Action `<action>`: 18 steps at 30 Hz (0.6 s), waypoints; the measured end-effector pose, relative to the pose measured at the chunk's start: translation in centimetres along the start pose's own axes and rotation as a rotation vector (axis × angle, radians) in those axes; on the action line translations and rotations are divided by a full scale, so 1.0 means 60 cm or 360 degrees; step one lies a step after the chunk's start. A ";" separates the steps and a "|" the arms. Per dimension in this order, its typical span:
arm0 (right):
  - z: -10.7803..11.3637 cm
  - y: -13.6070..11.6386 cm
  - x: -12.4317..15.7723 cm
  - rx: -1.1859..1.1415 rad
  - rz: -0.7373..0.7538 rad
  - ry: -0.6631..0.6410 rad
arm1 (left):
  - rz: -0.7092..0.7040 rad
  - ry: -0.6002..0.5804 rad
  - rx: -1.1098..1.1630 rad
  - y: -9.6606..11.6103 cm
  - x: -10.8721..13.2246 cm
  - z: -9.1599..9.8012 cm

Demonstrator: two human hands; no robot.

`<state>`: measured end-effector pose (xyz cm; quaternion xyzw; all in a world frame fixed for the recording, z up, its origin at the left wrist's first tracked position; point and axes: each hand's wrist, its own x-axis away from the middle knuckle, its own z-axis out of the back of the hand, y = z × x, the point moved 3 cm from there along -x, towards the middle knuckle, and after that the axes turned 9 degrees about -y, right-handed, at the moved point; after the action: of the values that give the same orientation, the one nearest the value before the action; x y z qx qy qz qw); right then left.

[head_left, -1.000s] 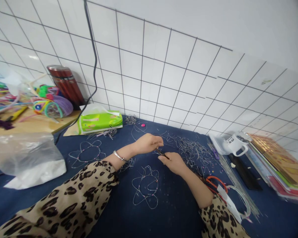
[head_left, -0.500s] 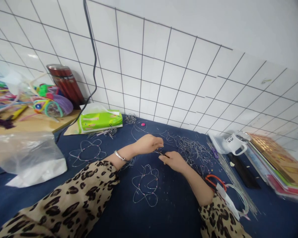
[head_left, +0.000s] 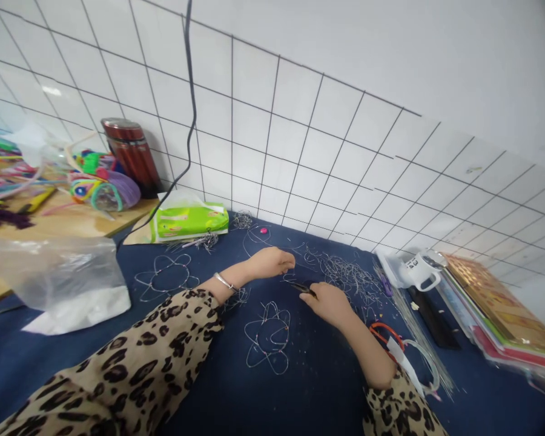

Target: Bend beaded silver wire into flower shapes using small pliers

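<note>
My left hand (head_left: 272, 263) is closed in a pinch on a thin piece of wire (head_left: 287, 278) that hangs below its fingertips. Facing it, my right hand (head_left: 331, 303) is wrapped round dark-handled pliers (head_left: 305, 289), whose jaws point left and sit just below the left fingertips. Whether the jaws grip the wire I cannot tell. Nearer to me on the blue cloth lies a flower-shaped wire piece (head_left: 267, 352) with small pink beads. Another wire flower (head_left: 167, 274) lies left of my left wrist, part of it close to the sleeve.
A tangle of wire scraps (head_left: 352, 272) lies beyond my right hand. Straight wires (head_left: 418, 327), an orange ring (head_left: 386, 330) and a white mug (head_left: 420, 270) are at right. A green tissue pack (head_left: 191, 221) and a plastic bag (head_left: 72, 278) stand left, near a red flask (head_left: 134, 157).
My right hand and the pliers have drawn slightly away from my left hand, right and downward. The left hand keeps its pinch. The whole view has shifted a little.
</note>
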<state>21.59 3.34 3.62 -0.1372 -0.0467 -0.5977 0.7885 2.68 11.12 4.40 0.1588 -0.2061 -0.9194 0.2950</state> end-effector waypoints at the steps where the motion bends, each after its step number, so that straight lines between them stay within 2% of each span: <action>1: 0.000 0.005 0.005 -0.0074 0.0005 0.0034 | -0.0024 -0.0008 0.0002 0.001 0.000 0.000; 2: 0.001 0.010 0.011 -0.0302 0.0016 0.0122 | -0.0050 -0.0013 0.0003 0.004 -0.001 -0.001; 8: -0.013 0.020 0.040 -0.0719 -0.0018 0.0281 | -0.0180 -0.0028 0.0006 0.051 0.000 -0.007; 13: -0.022 -0.008 0.045 -0.1029 0.0092 0.0283 | -0.0097 -0.0032 0.0016 0.095 0.028 -0.020; 18: -0.013 -0.040 0.046 -0.1316 0.0233 0.0165 | 0.0042 0.0028 -0.0064 0.113 0.063 -0.021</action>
<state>20.00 0.00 3.91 -0.4147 0.2469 -0.5146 0.7087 3.50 3.43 5.86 0.1584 -0.1871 -0.9179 0.3121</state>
